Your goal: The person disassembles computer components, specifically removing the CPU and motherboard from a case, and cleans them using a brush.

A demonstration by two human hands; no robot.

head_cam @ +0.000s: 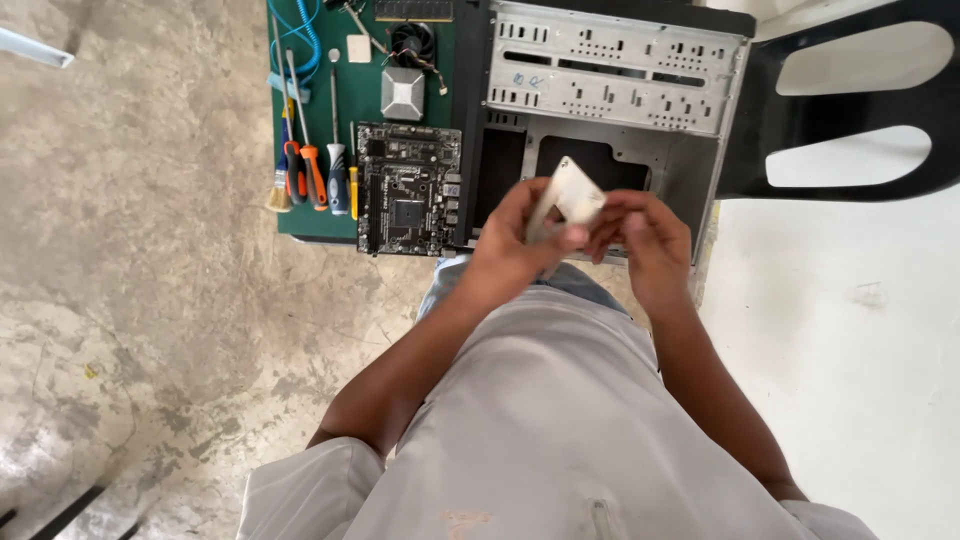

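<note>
A rough, mottled concrete floor [130, 250] fills the left of the scene, giving way to a smoother white surface [850, 330] on the right, and here is the person looking straight down over a pale grey shirt [560, 420] at the work. The landmark is the open computer case [610, 110], a bare metal chassis lying on its side with its perforated panel facing up. Right in front of that case, just over its near edge, both hands meet on a small flat pale plate [568, 195], tilted up on edge. The left hand [510, 250] grips it from below, thumb across its lower edge and fingers wrapped behind; the right hand [645, 240] pinches its right side with thumb and fingertips. Both hands are closed on the plate, which hangs in the air, clear of the case beneath it. To the left of the case lies a green mat [315, 215], and on it, hard against the case's side, a black motherboard [408, 190]. Beyond the board sits a grey metal heatsink block [402, 94] and a small black fan [412, 42]. Further left of the case runs a row of screwdrivers [315, 170], orange, red and blue handled, with a small brush [279, 190] at the mat's edge. To the right of the case stands a black plastic chair [850, 110].
</note>
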